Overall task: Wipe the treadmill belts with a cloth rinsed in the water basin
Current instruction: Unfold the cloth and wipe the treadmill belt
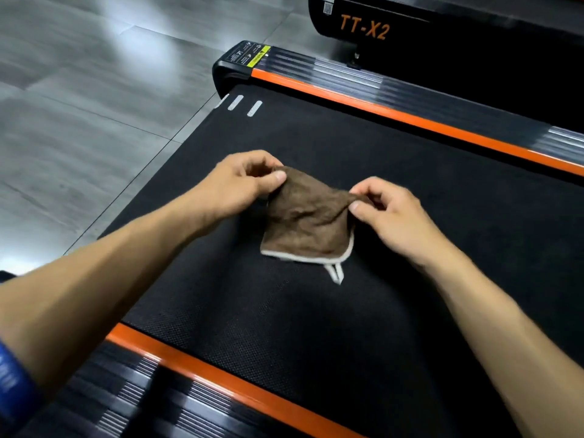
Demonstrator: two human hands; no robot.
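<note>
Black belt (316,311) under white-edged brown cloth (306,216)

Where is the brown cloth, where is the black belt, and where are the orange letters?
brown cloth (308,216): head view, on the middle of its fuzzy brown face.
black belt (426,191): head view, on a bare patch right of the hands.
orange letters (364,27): head view, on the middle of "TT-X2" on the next machine.

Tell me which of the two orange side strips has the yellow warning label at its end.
The far orange strip, beyond the cloth; the yellow label sits on its end cap. The near orange strip, by the forearms, shows none.
</note>
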